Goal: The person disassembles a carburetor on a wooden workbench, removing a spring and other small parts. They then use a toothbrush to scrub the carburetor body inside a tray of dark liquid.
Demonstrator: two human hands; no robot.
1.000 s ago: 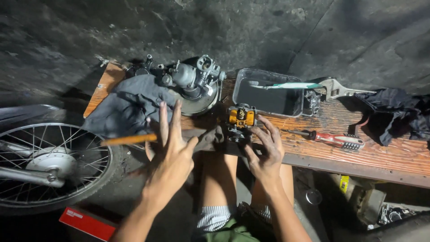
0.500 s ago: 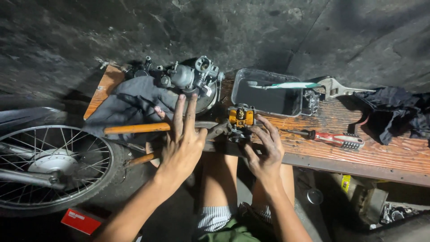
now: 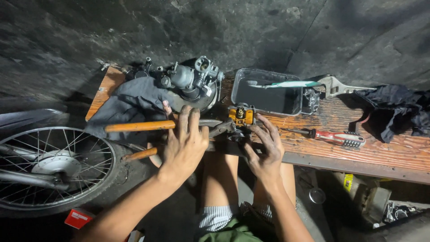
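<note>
My left hand (image 3: 183, 144) lies over a pair of large pliers (image 3: 139, 127) with orange handles. Its fingers are together across the upper handle and the lower handle runs under the palm. The pliers' jaws (image 3: 221, 129) reach toward a small orange and black part (image 3: 241, 115) at the front edge of the wooden bench (image 3: 385, 152). My right hand (image 3: 265, 150) holds that part from the near side, fingertips on it and on the dark metal below it. My bare knees are under both hands.
A grey carburettor (image 3: 192, 80) rests on a dark cloth (image 3: 130, 103) at the bench's left. Behind are a metal tray (image 3: 268, 94) with a toothbrush (image 3: 286, 84), an adjustable wrench (image 3: 336, 85), a red-handled screwdriver (image 3: 336, 137) and a black rag (image 3: 394, 110). A spoked wheel (image 3: 49, 166) stands left.
My left hand moved right and down onto the pliers, its spread fingers closing together. The pliers shifted right toward the orange part. My right hand stayed on the part.
</note>
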